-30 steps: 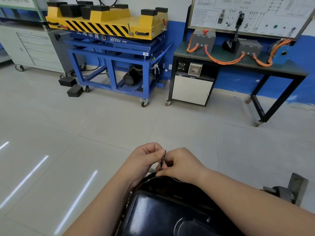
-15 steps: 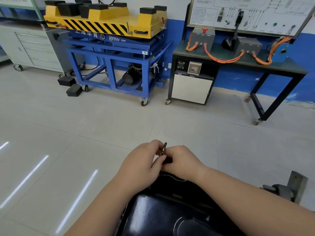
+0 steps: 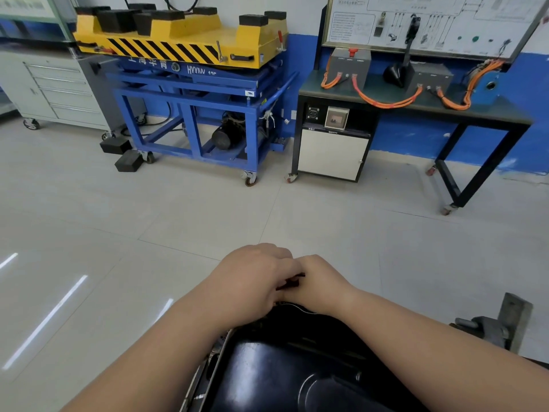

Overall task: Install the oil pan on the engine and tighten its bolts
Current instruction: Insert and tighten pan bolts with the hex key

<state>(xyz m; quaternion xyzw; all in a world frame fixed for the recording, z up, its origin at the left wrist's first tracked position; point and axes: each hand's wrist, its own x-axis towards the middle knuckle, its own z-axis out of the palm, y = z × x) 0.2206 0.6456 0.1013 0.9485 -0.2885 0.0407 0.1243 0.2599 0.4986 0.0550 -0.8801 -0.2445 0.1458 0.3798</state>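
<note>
Oil pan [image 3: 282, 367] sat at lower centre, its far rim under left hand [image 3: 252, 278] and right hand [image 3: 320, 283], both pinching a small dark piece [image 3: 292, 281] that, hidden by knuckles, might have slipped or seated crooked.

We see the left hand [image 3: 252, 281] and right hand [image 3: 322, 285] meeting at the far edge of the black oil pan [image 3: 291, 370]. Their fingers curl round a small dark tool [image 3: 292, 280] that shows between them. Across the tiled floor [image 3: 148, 218] stand a blue lift cart [image 3: 208, 84] and a bench [image 3: 502, 113] carrying orange cables [image 3: 383, 102].
</note>
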